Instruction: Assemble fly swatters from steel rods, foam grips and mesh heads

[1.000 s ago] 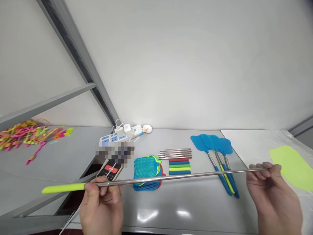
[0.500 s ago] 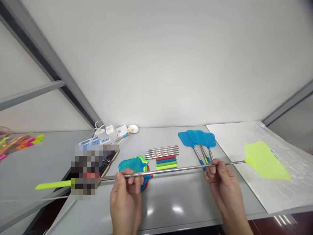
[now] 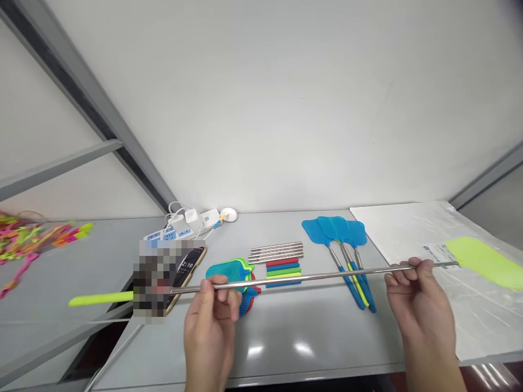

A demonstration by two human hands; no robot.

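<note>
1. Holding the yellow swatter (image 3: 351, 271) level above the desk (image 3: 347, 337), I have it spanning from beyond the left edge to the right end. My left hand (image 3: 210, 329) has thumb and fingers closed on the rod (image 3: 310, 276), right of the handle (image 3: 102, 298); my right hand (image 3: 428, 313) pinches it close to the head (image 3: 490, 261).
2. I judge the step in hand to be drawing out or checking the rod's length, since it looks well extended (from my remote seat, one frame can't settle which).
3. A further pull would call for both hands in line with the rod, the left steady and the right moving outward without bending the thin end. Setting it down would call for lowering both ends together, clear of the blue swatters (image 3: 335, 230) near the back edge and the loose heads (image 3: 229, 268) left of centre.
4. A pixelated patch hides the join between handle and rod, plus part of the phone (image 3: 193, 264) by the left edge. I can't tell how firmly that join is seated.
5. The head runs off my right-hand view, over the white sheet (image 3: 486, 324). Some fingertips are tucked out of sight, and the print on the label (image 3: 433, 252) is too small to read.
</note>
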